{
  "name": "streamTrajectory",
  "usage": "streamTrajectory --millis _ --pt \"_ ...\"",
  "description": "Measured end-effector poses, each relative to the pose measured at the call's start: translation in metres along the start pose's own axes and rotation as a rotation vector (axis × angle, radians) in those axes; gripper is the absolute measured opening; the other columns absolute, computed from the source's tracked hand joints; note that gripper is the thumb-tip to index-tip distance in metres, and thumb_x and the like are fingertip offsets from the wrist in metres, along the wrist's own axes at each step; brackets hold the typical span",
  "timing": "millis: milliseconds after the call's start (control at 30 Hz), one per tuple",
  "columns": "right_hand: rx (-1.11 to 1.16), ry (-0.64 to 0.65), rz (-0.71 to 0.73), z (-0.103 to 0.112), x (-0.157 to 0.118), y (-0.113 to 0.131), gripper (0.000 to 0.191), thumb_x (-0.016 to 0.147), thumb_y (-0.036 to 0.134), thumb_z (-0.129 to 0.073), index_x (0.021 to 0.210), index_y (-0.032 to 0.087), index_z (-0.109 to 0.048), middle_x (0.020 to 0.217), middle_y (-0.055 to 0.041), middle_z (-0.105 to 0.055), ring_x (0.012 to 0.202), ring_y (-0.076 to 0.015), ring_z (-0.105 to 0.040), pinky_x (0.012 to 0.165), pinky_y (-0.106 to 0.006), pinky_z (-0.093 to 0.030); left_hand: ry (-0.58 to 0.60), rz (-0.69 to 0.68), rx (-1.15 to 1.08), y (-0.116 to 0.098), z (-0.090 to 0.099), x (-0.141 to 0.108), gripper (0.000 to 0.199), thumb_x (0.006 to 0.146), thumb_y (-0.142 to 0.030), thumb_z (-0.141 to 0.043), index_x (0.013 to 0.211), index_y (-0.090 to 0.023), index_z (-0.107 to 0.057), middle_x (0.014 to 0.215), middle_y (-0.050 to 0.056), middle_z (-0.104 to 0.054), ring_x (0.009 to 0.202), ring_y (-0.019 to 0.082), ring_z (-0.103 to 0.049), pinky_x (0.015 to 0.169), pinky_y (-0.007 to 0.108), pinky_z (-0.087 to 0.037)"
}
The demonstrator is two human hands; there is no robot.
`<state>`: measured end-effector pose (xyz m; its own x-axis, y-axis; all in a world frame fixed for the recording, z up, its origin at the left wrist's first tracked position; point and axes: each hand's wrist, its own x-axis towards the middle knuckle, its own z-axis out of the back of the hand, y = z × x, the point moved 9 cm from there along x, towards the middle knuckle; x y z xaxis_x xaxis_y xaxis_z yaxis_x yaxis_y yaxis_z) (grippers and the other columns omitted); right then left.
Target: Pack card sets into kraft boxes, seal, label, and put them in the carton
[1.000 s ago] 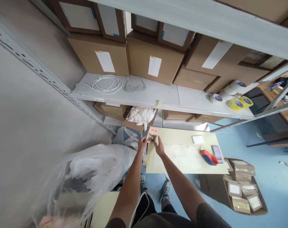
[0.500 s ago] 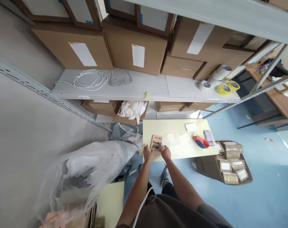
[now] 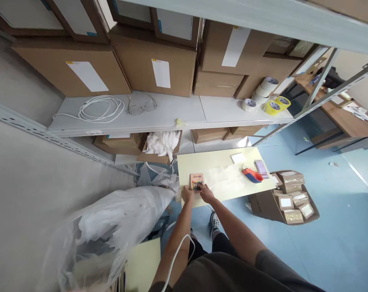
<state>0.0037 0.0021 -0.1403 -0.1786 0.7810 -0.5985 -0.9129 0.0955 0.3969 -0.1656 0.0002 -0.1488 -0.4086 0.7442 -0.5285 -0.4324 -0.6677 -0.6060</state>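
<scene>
A small pinkish book (image 3: 196, 178) with a dark picture on the lower part of its cover lies on the left part of the pale yellow table (image 3: 212, 156). My left hand (image 3: 188, 194) is closed at the book's lower left corner. My right hand (image 3: 206, 193) grips the lower right edge, its fingertips on the cover. The undersides of the fingers are hidden. Right of the book lies a pale, see-through sheet (image 3: 225, 177). Beyond it are a white card (image 3: 238, 157), a red and blue tape dispenser (image 3: 251, 175) and a blurred purple item (image 3: 261, 168).
Above the table, a grey shelf (image 3: 172, 113) carries cardboard boxes, a coiled white cable (image 3: 100, 109), glasses (image 3: 143, 106) and several tape rolls (image 3: 269, 84). A large plastic bag (image 3: 123, 211) bulges at the left. On the floor at right stands a carton (image 3: 263, 207) of small boxes.
The camera view has turned slightly, shifting the surroundings. My right hand's fingers have moved up along the book's right side. The book now looks straighter, with both hands still on it.
</scene>
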Motion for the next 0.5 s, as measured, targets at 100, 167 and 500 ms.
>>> streamTrajectory --millis 100,167,500 --pt "0.07 -0.009 0.019 0.008 0.005 -0.001 0.066 0.097 0.017 -0.049 0.161 0.027 -0.043 0.172 -0.0058 -0.036 0.157 -0.029 -0.031 0.118 -0.042 -0.04 0.037 -0.003 -0.043 -0.008 0.006 0.0 0.017 0.088 -0.021 -0.065 0.101 -0.017 -0.075 0.108 0.016 -0.08 0.104 0.028 -0.075 0.085 0.032 -0.053" --pt "0.186 -0.033 0.024 0.015 0.007 -0.003 0.061 0.097 0.021 -0.052 0.157 0.029 -0.049 0.164 -0.0068 -0.049 0.15 -0.0293 -0.043 0.115 -0.041 -0.042 0.051 -0.018 -0.072 -0.015 0.008 -0.003 0.01 0.086 -0.022 -0.068 0.093 -0.02 -0.075 0.103 0.011 -0.081 0.098 0.025 -0.076 0.081 0.028 -0.053" --pt "1.016 -0.161 -0.048 0.045 0.011 -0.063 0.058 0.089 0.07 -0.053 0.102 0.018 -0.074 0.101 -0.0102 -0.079 0.097 -0.0269 -0.073 0.081 -0.036 -0.056 0.184 -0.286 -0.185 -0.1 -0.055 -0.061 0.006 0.085 -0.022 -0.07 0.09 -0.02 -0.072 0.093 0.007 -0.079 0.09 0.022 -0.075 0.084 0.031 -0.055"
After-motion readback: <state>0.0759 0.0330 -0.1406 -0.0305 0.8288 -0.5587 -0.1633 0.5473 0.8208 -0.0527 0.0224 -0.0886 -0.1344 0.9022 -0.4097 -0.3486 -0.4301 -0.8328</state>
